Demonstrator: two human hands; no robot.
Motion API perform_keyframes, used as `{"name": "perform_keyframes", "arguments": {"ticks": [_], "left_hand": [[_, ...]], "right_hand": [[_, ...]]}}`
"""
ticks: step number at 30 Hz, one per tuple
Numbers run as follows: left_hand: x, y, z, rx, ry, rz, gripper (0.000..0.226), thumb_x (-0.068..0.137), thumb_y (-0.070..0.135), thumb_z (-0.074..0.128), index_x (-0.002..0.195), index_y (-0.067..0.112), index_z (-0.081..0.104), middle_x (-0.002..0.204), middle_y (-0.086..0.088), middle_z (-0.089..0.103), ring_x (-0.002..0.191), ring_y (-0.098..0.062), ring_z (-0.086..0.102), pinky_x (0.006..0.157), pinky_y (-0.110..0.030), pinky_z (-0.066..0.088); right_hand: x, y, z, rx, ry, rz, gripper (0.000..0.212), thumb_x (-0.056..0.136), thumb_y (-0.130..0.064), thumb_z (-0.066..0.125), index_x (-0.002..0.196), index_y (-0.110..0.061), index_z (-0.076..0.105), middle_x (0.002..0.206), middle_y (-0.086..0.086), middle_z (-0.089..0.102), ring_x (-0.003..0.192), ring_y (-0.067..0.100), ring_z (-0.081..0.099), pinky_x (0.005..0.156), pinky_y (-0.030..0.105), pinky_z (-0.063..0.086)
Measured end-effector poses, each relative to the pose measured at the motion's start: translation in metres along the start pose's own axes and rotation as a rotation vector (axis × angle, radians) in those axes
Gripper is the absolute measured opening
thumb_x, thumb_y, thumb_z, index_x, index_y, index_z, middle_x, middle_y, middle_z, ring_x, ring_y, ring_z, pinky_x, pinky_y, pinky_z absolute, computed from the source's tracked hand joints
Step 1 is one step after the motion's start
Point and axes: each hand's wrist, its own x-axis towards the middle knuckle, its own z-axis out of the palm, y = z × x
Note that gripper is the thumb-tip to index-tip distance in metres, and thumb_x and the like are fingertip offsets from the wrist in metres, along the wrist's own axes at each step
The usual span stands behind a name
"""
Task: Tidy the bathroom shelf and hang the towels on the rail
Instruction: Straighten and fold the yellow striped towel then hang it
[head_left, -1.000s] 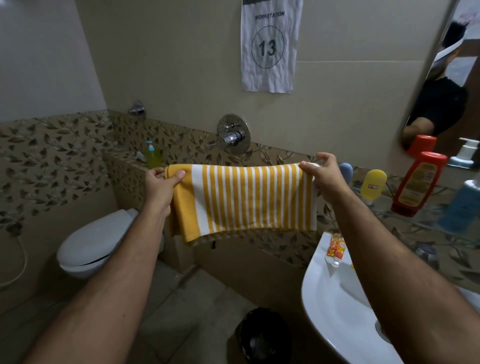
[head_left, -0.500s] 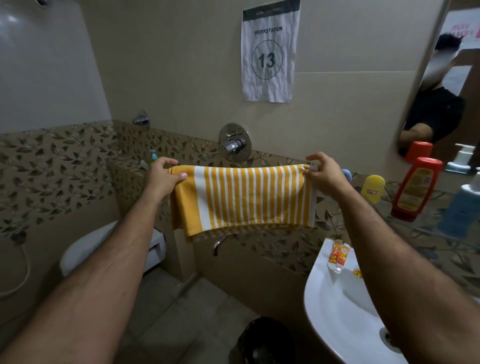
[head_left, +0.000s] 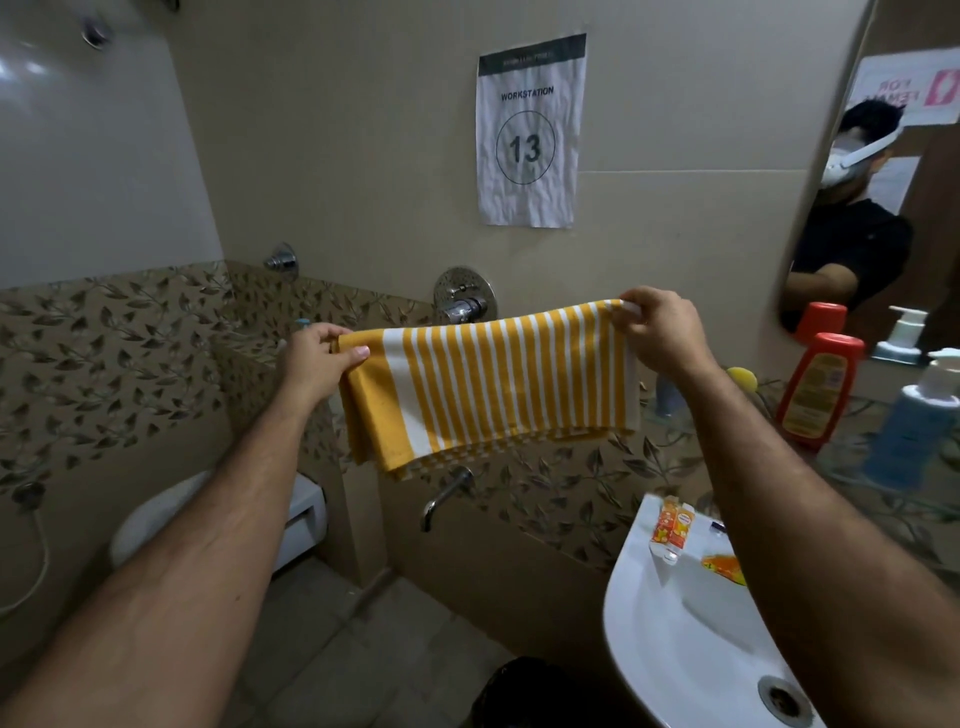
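Yellow-striped towel (head_left: 488, 384), pinched at its top corners by both hands, now tilts higher on the right.

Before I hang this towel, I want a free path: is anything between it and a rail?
No rail shows in this view, so the path cannot be judged. Both hands, left and right, hold the towel stretched in front of the wall tap.
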Motion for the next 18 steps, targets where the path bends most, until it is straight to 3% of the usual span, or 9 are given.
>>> {"name": "perform_keyframes", "arguments": {"ticks": [2,5,8,11,14,18], "left_hand": [[-0.003,-0.011,0.009,0.033,0.012,0.009,0.020,0.084,0.020,0.073,0.100,0.017,0.062,0.101,-0.006,0.063,0.095,-0.023,0.058,0.083,-0.038,0.050],[-0.007,-0.030,0.025,0.105,0.025,-0.019,0.017,0.085,0.023,0.072,0.095,0.016,0.061,0.096,-0.007,0.063,0.092,-0.027,0.059,0.077,-0.037,0.049],[-0.015,-0.044,0.047,0.243,0.078,-0.118,0.019,0.087,0.025,0.070,0.101,0.014,0.064,0.111,-0.014,0.061,0.096,-0.028,0.056,0.082,-0.038,0.049],[-0.038,-0.044,0.076,0.284,0.060,-0.260,0.031,0.089,0.025,0.068,0.118,0.016,0.059,0.127,-0.013,0.048,0.106,-0.028,0.051,0.085,-0.039,0.044],[-0.053,-0.029,0.107,0.103,-0.116,-0.162,0.030,0.088,0.027,0.068,0.116,0.017,0.061,0.119,-0.007,0.058,0.105,-0.023,0.057,0.079,-0.032,0.048],[-0.083,0.022,0.135,-0.326,-0.379,-0.024,0.014,0.094,0.028,0.061,0.100,0.016,0.064,0.097,-0.003,0.067,0.085,-0.019,0.065,0.060,-0.025,0.049]], "right_hand": [[0.003,-0.003,0.000,-0.066,0.047,-0.059,0.026,0.090,-0.031,0.059,0.106,-0.012,0.068,0.105,0.016,0.066,0.103,0.038,0.057,0.082,0.039,0.045],[0.007,-0.012,-0.002,0.078,-0.051,-0.035,0.021,0.096,-0.026,0.056,0.103,-0.007,0.060,0.099,0.015,0.053,0.093,0.027,0.048,0.078,0.036,0.040],[0.007,-0.024,-0.002,0.232,-0.193,-0.008,0.025,0.099,-0.028,0.053,0.098,-0.003,0.052,0.087,0.007,0.049,0.084,0.019,0.047,0.067,0.033,0.036],[0.002,-0.043,0.008,0.234,-0.227,-0.023,0.033,0.099,-0.030,0.053,0.116,-0.002,0.054,0.103,0.007,0.055,0.097,0.018,0.050,0.081,0.032,0.039],[-0.006,-0.062,0.026,0.238,-0.279,-0.012,0.026,0.097,-0.026,0.057,0.106,-0.003,0.059,0.092,0.006,0.058,0.091,0.018,0.051,0.071,0.026,0.034],[-0.019,-0.069,0.055,0.405,-0.410,0.216,0.016,0.092,-0.020,0.063,0.102,-0.007,0.065,0.084,0.005,0.062,0.074,0.017,0.058,0.056,0.024,0.041]]}}
